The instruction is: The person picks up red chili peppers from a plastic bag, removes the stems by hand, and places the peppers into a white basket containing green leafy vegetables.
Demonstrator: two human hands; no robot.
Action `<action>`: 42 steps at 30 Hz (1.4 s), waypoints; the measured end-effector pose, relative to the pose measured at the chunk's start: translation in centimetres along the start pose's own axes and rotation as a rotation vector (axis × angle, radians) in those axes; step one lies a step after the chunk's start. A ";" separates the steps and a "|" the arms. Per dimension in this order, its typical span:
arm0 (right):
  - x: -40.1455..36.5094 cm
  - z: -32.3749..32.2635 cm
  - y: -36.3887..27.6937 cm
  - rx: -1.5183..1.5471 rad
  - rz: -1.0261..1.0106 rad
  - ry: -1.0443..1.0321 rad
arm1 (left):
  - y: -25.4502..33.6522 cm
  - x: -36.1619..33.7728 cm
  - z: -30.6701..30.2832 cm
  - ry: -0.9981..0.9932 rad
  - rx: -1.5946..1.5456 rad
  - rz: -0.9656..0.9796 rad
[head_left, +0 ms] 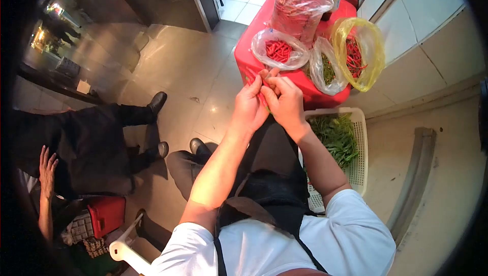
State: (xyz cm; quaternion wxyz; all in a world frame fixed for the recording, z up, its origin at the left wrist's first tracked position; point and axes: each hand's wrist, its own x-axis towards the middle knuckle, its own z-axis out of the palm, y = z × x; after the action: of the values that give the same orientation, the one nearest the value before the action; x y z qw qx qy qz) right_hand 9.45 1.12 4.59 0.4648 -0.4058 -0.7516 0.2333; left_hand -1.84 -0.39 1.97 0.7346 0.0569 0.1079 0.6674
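My left hand point(249, 104) is closed around red chili peppers point(265, 101), whose red ends and a bit of green stem show between the fingers. Pressed close against it, my right hand point(286, 102) pinches at the same chilies with thumb and fingers. Just beyond my fingertips, an open clear bag point(259, 39) of red chilies sits on a red plastic surface point(245, 51). To its right are a clear bag point(333, 89) with green stems and a yellow bag point(375, 52) with more red chilies. Behind them stands a large clear bag point(300, 9) with reddish contents.
A white plastic basket point(362, 141) of leafy greens point(335, 141) stands by my right forearm, near the tiled wall point(396, 22). At left another person in dark clothes point(76, 149) sits with legs stretched out, beside a red box point(108, 216). A white chair part point(127, 255) is lower left.
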 end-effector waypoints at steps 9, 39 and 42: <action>5.2 -0.7 5.7 -0.140 -0.016 0.178 | 3.0 -1.6 0.6 0.097 0.132 0.029; 1.4 -1.5 -1.1 0.386 -0.049 0.081 | 4.3 -1.8 -0.6 -0.059 0.194 -0.044; 1.9 -3.1 -1.3 0.638 0.260 -0.105 | 5.9 -2.5 -0.4 -0.080 0.262 -0.128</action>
State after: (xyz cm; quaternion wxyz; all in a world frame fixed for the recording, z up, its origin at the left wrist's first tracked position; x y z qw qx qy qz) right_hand 11.20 1.88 7.91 0.4952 -0.3198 -0.6058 0.5343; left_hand -7.88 -2.32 3.18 0.7656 0.1719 0.1679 0.5968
